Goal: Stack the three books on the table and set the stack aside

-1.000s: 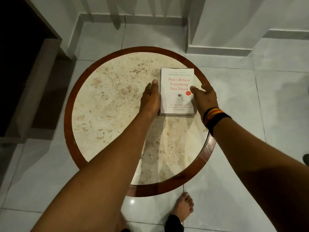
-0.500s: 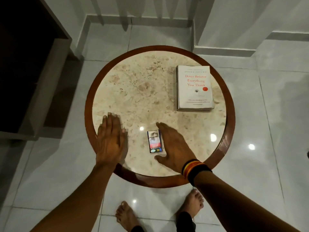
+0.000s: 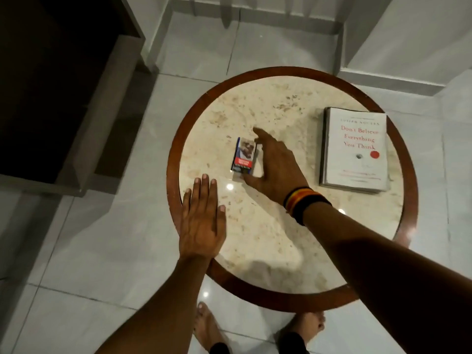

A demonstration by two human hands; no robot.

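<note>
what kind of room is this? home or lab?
Probably a home, likely a living area corner: glossy white floor tiles, a round stone-topped side table with a wooden rim, a paperback stack, and the person's bare feet.

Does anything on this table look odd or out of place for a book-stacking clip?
Yes: a small printed cardboard packet lies mid-table beside the right hand, unrelated to the books. The white-covered book stack sits squared near the round marble table's right rim.
</note>
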